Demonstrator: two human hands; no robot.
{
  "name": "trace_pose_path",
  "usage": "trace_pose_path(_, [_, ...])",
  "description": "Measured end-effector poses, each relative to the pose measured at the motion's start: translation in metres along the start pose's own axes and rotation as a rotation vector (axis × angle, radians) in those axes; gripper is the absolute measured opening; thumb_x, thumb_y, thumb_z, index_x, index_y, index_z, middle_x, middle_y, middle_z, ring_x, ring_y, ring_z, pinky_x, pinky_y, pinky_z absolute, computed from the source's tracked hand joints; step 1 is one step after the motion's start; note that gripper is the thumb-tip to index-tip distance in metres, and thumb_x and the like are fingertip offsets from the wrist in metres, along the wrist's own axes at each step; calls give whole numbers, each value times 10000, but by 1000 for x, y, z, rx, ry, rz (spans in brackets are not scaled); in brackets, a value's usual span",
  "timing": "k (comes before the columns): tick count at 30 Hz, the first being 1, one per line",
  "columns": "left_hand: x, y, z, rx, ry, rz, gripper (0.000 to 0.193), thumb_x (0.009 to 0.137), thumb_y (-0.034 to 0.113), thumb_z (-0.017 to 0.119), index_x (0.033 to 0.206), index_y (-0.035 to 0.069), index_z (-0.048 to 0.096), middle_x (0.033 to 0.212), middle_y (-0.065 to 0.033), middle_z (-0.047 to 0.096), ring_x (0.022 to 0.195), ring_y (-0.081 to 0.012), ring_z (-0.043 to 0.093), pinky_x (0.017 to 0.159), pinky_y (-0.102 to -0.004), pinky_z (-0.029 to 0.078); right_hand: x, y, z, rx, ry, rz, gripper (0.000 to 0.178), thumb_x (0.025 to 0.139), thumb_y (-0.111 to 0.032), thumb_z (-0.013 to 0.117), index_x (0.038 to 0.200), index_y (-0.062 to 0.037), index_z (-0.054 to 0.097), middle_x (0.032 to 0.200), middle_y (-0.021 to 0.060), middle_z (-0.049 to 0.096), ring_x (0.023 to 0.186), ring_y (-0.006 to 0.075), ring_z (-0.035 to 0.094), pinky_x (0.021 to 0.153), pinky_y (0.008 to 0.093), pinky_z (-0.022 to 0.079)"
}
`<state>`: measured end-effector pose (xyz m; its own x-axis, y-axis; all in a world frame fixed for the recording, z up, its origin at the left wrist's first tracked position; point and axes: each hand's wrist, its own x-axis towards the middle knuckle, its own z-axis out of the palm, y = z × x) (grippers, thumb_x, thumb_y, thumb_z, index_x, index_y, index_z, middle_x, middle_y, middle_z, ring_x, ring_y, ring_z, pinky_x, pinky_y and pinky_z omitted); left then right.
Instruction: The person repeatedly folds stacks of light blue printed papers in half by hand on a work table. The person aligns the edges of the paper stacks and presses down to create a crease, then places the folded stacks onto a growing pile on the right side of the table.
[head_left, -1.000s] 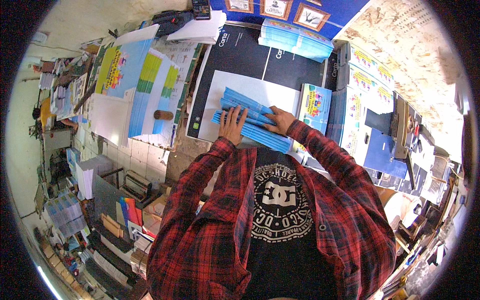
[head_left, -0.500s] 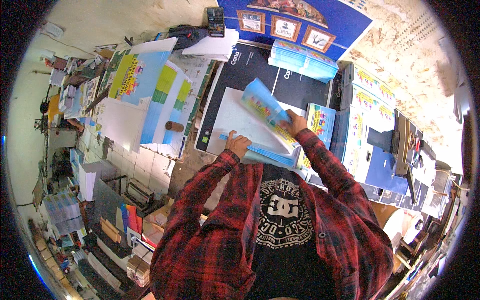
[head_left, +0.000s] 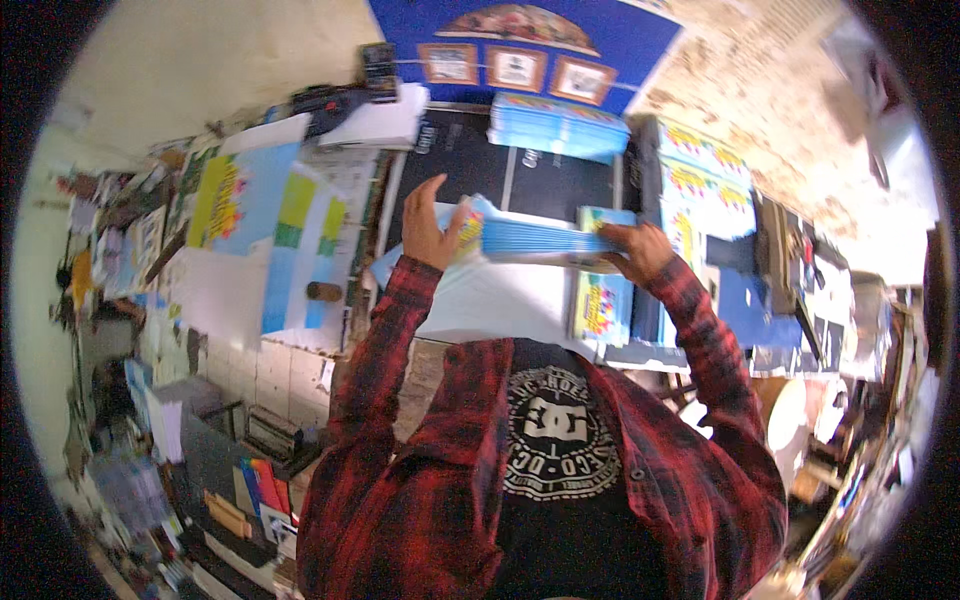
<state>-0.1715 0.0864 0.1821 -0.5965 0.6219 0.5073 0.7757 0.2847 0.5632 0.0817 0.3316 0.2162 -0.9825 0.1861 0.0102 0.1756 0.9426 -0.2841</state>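
Note:
A sheaf of blue booklets is held level over the work table, its layered edges facing me. My right hand grips its right end, thumb and fingers closed around it. At the left end my left hand is raised, fingers stretched upward and thumb apart, with its palm towards the booklets; whether it touches them is blurred. Beneath lies a pale sheet. Below my right hand rests a pile of booklets with colourful covers.
Another blue booklet stack stands at the back on a black board. More booklet piles line the right side. At left lie large printed sheets and a brown cylinder. A phone stands at the back.
The tilted booklets in my right hand are now a level sheaf, held farther from my body. My left hand has left the sheet's near edge and risen to the sheaf's left end, opening.

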Motion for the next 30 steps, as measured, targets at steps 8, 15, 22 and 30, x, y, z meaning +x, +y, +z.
trace_pose_path(8, [-42, 81, 93, -78, -669, -117, 590, 766, 442, 705, 1172, 57, 518, 930, -152, 653, 814, -353, 639, 719, -438, 515, 49, -10, -22, -243, -213, -189, 457, 711, -328, 747, 1139, -230, 618, 1025, 62, 663, 992, 257, 615, 957, 481, 348])
trace_pose_path(15, [-106, 62, 186, -757, -447, -554, 443, 791, 341, 740, 1011, -16, 596, 904, -117, 688, 808, -186, 660, 760, -331, 517, -31, 22, -67, 314, 724, 279, 375, 811, -119, 700, 1157, -25, 591, 1002, 135, 670, 924, 225, 645, 807, 332, 493])
trace_pose_path(22, [-144, 88, 265, -457, -598, -824, 624, 756, 398, 732, 1131, -54, 523, 1076, -237, 602, 991, -304, 604, 860, -409, 480, -128, 21, 145, 688, 245, 781, 666, 860, -309, 649, 1328, 84, 384, 1258, 270, 513, 1152, 329, 526, 978, 392, 417])
trace_pose_path(30, [-180, 68, 344, -369, -650, -849, 732, 683, 449, 690, 1167, -60, 484, 1187, -304, 502, 1142, -415, 484, 981, -467, 400, -134, 52, 236, 508, 91, 1088, 686, 735, -415, 651, 1220, 42, 489, 1114, 330, 572, 1080, 446, 551, 918, 464, 446])
